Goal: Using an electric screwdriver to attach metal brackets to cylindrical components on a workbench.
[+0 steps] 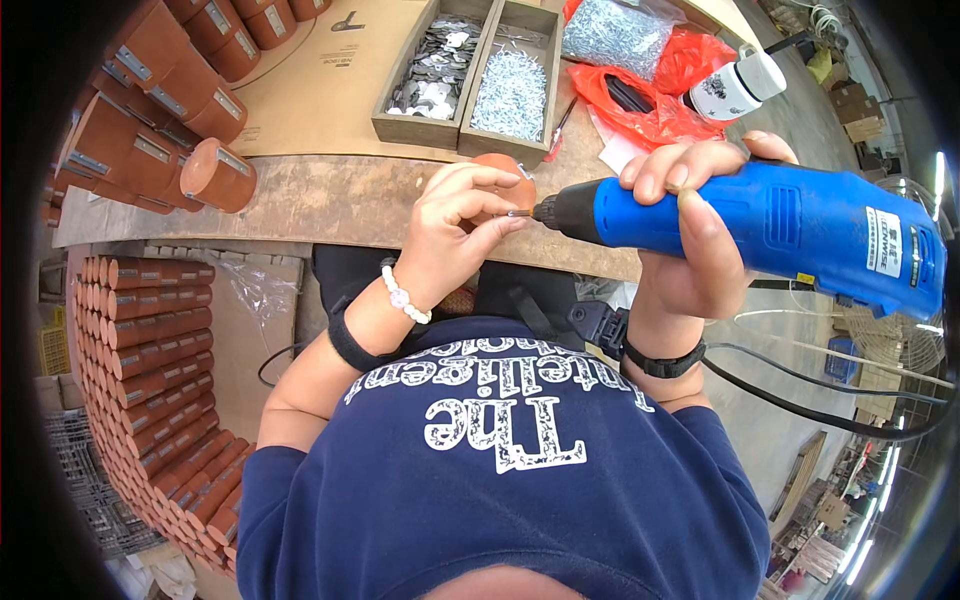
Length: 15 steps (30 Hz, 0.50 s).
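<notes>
Right hand (700,235) is clenched around the blue electric screwdriver (770,225), whose bit tip meets the small brown wooden piece (505,175) that my left hand (455,230) pinches at the workbench edge (300,205), just ahead of its fingertips. I judge a screw is being driven into that piece; next I would need steady pressure along the bit. Beyond the left hand sit two wooden trays (470,75) of metal parts.

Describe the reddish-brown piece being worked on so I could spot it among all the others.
Start at the long wooden workbench; at its near edge, just below the two wooden trays of metal parts, sits one round reddish-brown piece. Unlike the stacked ones at left, it is pinned under the left hand, with the blue power driver tip against it.
</notes>
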{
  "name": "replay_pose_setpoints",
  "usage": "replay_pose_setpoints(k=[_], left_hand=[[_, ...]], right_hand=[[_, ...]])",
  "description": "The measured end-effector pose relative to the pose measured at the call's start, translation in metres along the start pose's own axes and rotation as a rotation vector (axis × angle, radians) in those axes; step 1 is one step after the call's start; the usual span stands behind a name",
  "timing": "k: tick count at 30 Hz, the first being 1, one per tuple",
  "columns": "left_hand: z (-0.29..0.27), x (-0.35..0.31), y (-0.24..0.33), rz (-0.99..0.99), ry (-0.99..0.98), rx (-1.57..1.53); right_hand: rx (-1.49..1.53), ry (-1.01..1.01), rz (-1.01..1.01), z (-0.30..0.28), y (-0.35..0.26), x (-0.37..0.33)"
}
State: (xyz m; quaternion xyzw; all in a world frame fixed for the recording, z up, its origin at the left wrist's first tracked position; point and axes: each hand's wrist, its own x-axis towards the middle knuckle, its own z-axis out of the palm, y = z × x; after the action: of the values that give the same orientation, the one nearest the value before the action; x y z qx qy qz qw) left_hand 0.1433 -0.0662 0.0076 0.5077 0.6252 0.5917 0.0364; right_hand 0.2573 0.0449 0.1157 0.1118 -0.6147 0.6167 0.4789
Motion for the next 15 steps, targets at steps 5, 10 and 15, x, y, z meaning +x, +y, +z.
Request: replay_pose_setpoints(k=[5,10,15], left_hand=[[-0.0014,0.0012,0.001,0.037,-0.005,-0.007],[-0.0001,0.0032,0.0038,0.051,-0.015,-0.057],[0.0046,0.0059,0.0065,0.112,-0.006,-0.079]], right_hand=[[0.013,0.044,0.021,-0.0046,-0.0005,-0.0031],[0.011,0.003,0.021,-0.0071,-0.0022,-0.0046],[-0.006,-0.089,0.036,-0.0079,-0.0051,-0.0016]])
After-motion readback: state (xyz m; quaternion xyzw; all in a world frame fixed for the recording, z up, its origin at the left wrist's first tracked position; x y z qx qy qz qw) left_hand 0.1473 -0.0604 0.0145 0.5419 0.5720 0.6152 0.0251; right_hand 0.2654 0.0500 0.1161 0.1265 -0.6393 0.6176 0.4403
